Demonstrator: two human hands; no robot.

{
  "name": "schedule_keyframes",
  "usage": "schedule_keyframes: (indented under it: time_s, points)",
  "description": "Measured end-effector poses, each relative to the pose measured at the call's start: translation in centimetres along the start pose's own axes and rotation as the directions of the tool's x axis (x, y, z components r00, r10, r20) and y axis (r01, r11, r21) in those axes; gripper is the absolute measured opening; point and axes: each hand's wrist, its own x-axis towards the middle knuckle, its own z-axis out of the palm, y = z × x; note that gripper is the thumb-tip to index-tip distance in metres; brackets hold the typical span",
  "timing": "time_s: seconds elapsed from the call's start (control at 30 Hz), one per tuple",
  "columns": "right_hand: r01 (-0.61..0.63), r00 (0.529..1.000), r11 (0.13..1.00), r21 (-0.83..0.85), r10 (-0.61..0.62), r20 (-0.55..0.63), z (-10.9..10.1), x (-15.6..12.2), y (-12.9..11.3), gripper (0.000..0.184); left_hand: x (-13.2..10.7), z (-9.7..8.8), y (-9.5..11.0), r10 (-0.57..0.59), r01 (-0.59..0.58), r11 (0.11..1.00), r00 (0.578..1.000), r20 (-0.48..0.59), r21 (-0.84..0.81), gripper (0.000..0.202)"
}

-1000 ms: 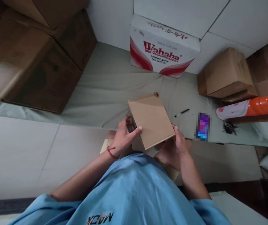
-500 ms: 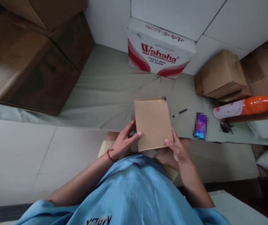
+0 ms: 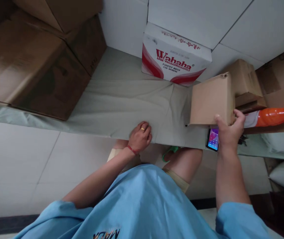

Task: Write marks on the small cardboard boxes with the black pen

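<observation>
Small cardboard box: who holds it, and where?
The right hand grips the small cardboard box by its lower right corner; the left hand rests on the cloth.

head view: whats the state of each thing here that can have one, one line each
small cardboard box: closed, gripped at its near corner by the right hand
left hand: holds nothing, rests on the grey cloth
phone: screen lit, lying flat on the cloth
Wahaha carton: closed, standing against the wall
orange bottle: lying on its side
</observation>
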Motion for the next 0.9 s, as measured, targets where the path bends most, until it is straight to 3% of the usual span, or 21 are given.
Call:
schedule_keyframes:
  time_s: [0.1,0.23,0.37,0.6,0.67,0.73,0.77,0.8,0.9]
  points:
    - [0.042,0.995,0.951,-0.306,-0.068,-0.075,2.6,4.3,0.4,0.087,-0.2,0.2,0.9,0.005,-0.006,0.998,1.0,0.008,0.067,0.028]
    - [0.006,0.998,0.882,-0.472,-0.036,-0.055,6.8,7.7,0.4,0.094,-0.1,0.3,1.2,0.018,-0.022,0.991,1.0,0.026,0.131,0.027]
    - [0.041,0.999,0.874,-0.483,-0.053,-0.011,9.4,8.9,0.0,0.095,0.0,0.2,1.1,0.03,-0.037,0.985,0.999,0.044,0.168,0.026]
    - [0.25,0.964,0.878,-0.408,-0.187,0.189,9.5,9.4,0.7,0.078,0.0,0.0,1.3,0.022,-0.031,0.986,0.998,0.057,0.165,0.027]
    - [0.324,0.942,0.862,-0.39,-0.257,0.215,9.9,7.7,0.9,0.082,-0.1,-0.1,1.3,0.022,-0.03,0.988,0.998,0.057,0.152,0.027]
    - [0.465,0.881,0.825,-0.32,-0.393,0.265,10.8,4.2,1.0,0.08,-0.1,-0.1,1.2,0.023,-0.03,0.99,0.998,0.055,0.138,0.027]
    - [0.538,0.835,0.798,-0.272,-0.46,0.3,11.4,1.8,1.1,0.077,-0.2,-0.1,1.2,0.023,-0.03,0.991,0.998,0.054,0.13,0.027]
    - [0.616,0.762,0.766,-0.184,-0.518,0.389,11.9,-0.9,1.2,0.074,-0.2,-0.2,1.2,0.023,-0.03,0.992,0.998,0.051,0.122,0.028]
    - [0.669,0.627,0.742,-0.033,-0.54,0.561,13.4,-8.9,1.8,0.054,-0.2,-0.4,0.7,0.031,-0.035,0.995,0.999,0.043,0.092,0.026]
